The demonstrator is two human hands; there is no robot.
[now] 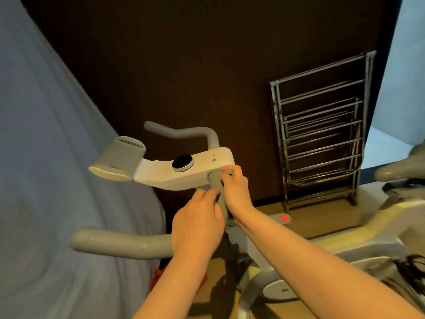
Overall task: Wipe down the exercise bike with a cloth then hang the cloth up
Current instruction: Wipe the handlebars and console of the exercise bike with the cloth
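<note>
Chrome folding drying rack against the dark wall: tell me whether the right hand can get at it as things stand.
Probably yes. The chrome folding drying rack stands uncovered, nothing between it and the right hand, though that hand is now curled round the grey handlebar.

I see matt grey foam-like handlebars (119, 244) on a smooth white plastic console (202, 168). The drying rack (322, 134) looks like shiny chrome metal.

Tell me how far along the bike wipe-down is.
Early or midway. Both hands, left and right, work at the near handlebar by the white console; no cloth is clearly visible there. Nothing hangs on the metal drying rack, so hanging up remains.
</note>
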